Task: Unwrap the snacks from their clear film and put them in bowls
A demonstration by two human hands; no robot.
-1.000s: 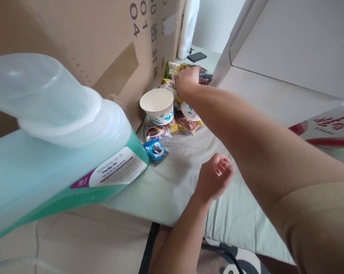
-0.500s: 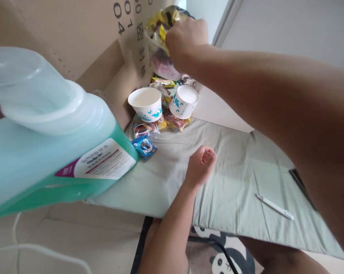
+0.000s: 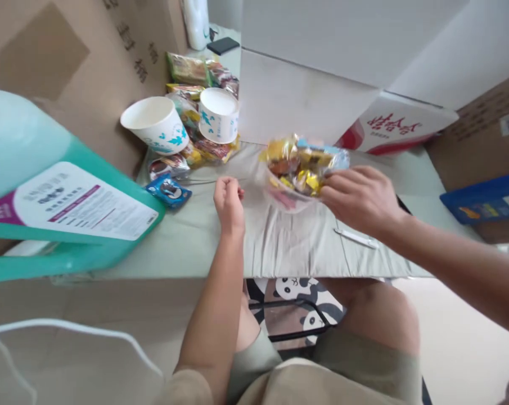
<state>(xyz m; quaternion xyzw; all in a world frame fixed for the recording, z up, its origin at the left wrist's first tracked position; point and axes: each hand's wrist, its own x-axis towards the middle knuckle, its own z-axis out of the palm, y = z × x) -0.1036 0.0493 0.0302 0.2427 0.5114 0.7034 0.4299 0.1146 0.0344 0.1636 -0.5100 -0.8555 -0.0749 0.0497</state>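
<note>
I have the right hand with its grip clamped on the rim of a clear tub heaped with wrapped snacks. The tub is over the middle of the bench, though blur means I can't tell whether it touches down. Near it, the left hand is curled inward; I can't tell whether that grip is fully closed. Two paper bowls stand farther left.
</note>
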